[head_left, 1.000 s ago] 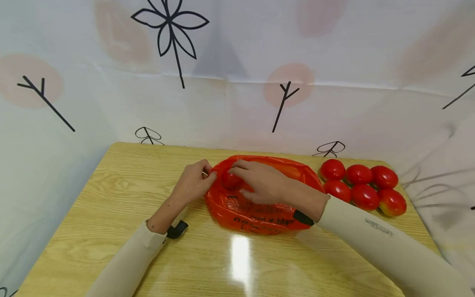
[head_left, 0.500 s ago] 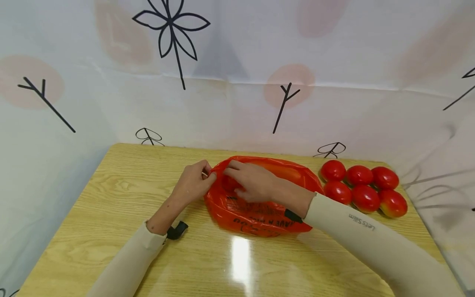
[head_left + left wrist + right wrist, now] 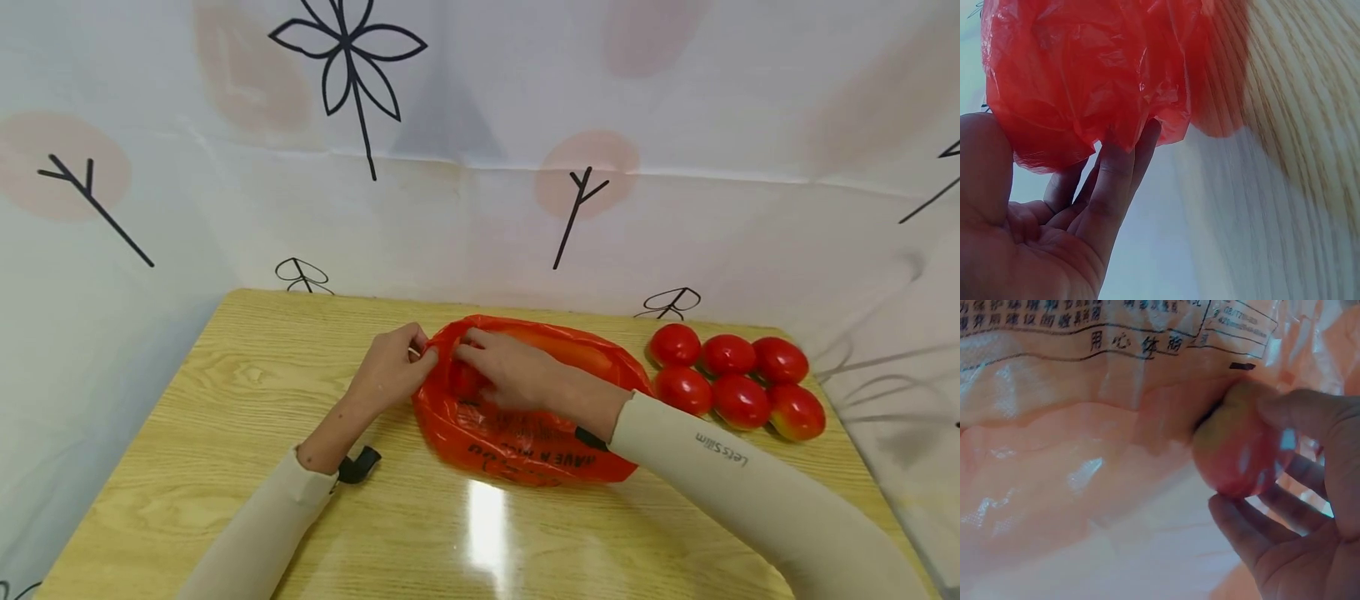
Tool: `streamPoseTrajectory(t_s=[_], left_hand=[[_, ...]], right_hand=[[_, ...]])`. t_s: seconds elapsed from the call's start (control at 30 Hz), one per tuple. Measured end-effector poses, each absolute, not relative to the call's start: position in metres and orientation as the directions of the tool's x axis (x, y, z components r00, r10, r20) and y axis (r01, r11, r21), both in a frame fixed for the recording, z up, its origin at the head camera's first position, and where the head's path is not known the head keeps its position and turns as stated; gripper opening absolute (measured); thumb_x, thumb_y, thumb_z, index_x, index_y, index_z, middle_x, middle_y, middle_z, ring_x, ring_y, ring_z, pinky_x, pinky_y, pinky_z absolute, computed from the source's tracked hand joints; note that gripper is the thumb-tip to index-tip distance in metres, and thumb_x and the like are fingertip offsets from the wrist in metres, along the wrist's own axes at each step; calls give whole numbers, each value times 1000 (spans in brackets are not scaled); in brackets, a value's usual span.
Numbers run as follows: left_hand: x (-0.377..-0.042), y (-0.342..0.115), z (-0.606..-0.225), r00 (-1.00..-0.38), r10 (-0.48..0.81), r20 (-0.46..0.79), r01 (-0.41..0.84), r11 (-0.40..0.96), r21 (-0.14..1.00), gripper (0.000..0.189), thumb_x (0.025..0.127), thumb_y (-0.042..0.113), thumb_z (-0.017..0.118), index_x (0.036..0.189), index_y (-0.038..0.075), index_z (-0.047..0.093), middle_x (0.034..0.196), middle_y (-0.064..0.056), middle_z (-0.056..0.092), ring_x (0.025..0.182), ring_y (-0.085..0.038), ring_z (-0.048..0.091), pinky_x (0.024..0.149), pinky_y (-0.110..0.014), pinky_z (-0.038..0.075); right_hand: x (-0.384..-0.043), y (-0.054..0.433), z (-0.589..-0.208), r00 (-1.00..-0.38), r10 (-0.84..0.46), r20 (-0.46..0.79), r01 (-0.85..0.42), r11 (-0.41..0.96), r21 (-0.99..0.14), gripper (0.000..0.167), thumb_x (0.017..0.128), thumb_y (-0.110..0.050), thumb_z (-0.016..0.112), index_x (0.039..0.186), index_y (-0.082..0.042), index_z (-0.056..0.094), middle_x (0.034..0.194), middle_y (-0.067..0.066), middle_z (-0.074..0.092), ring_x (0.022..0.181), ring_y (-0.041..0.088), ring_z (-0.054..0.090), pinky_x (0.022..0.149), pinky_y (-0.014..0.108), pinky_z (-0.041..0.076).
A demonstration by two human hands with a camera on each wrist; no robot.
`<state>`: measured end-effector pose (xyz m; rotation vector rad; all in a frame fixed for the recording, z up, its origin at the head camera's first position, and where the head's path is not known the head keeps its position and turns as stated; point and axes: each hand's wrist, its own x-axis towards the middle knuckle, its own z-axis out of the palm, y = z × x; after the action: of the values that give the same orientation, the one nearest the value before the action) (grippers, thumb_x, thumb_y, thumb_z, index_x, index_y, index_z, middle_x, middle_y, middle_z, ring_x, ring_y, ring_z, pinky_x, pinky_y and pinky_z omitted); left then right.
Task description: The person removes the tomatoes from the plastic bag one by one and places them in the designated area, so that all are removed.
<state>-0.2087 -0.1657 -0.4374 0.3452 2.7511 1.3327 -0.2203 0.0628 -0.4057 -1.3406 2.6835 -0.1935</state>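
Observation:
A red plastic bag (image 3: 468,442) with dark printing lies spread on the table, its mouth facing up. At its left rim my left hand (image 3: 390,367) pinches the plastic between thumb and fingers; in the left wrist view the red film (image 3: 1097,69) hangs over the fingertips. My right hand (image 3: 513,371) is inside the bag's mouth. It holds a red apple (image 3: 1238,450) with a yellowish top, thumb on one side and fingers on the other, as the right wrist view shows. In the head view this apple (image 3: 465,381) is partly hidden by the hand.
Several red apples (image 3: 741,400) stand in two rows at the right end of the wooden table (image 3: 247,400). A patterned cloth (image 3: 465,233) hangs behind the table's back edge. Bright glare lies on the tabletop near the front.
My right hand has moved a little left within the bag, still with the apple. The bag's near side has shifted slightly toward me. My left hand stays at the rim.

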Motion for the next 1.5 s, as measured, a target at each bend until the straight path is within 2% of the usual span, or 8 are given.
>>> streamPoseTrajectory(t_s=[0.17,0.3,0.37,0.63,1.03,1.27,1.5], left_hand=[[-208,-166,-437,-973,230,32,166,593,788,11,100,19,62,94,10,61,83,-5,68,60,-19,59,53,-32,50],[-208,-165,-437,-973,230,32,167,597,785,10,100,19,62,94,10,61,83,-5,69,60,-19,60,53,-32,51],[-209,-165,-437,-974,226,31,165,602,782,10,100,19,63,94,11,61,84,-5,69,61,-19,60,53,-32,51],[-210,-164,-438,-972,232,38,178,617,766,10,100,18,62,94,10,61,82,-5,68,61,-19,58,53,-31,52],[-210,-165,-437,-972,232,42,179,611,771,10,100,18,62,94,10,62,81,-5,68,59,-19,58,53,-31,52],[-210,-166,-437,-973,227,45,179,615,768,10,100,19,62,94,10,62,84,-5,69,61,-20,59,54,-32,53],[-210,-165,-438,-974,222,39,172,622,764,10,100,19,62,94,10,62,86,-5,71,65,-19,61,56,-31,54]], right_hand=[[-220,63,-409,-593,-795,-128,-777,606,-171,68,90,-26,86,145,-4,55,148,15,56,130,32,61,112,44,51],[-219,63,-409,-601,-784,-155,-768,620,-162,70,91,-28,86,147,-4,53,150,15,54,134,33,58,115,45,48],[-219,64,-407,-605,-779,-167,-763,626,-159,70,91,-29,86,148,-5,53,151,14,53,133,33,59,115,45,48],[-219,66,-397,-617,-772,-151,-735,634,-240,65,88,-27,88,143,-11,58,140,8,51,111,26,64,100,40,57],[-209,66,-386,-608,-783,-128,-732,616,-290,67,87,-28,89,144,-13,56,143,10,50,120,27,61,102,41,57],[-199,73,-377,-617,-783,-82,-732,609,-307,65,87,-29,88,143,-16,58,137,6,53,115,24,61,100,39,58],[-185,82,-373,-641,-766,-44,-717,618,-324,64,89,-32,87,143,-15,58,140,7,53,121,24,58,106,41,54]])
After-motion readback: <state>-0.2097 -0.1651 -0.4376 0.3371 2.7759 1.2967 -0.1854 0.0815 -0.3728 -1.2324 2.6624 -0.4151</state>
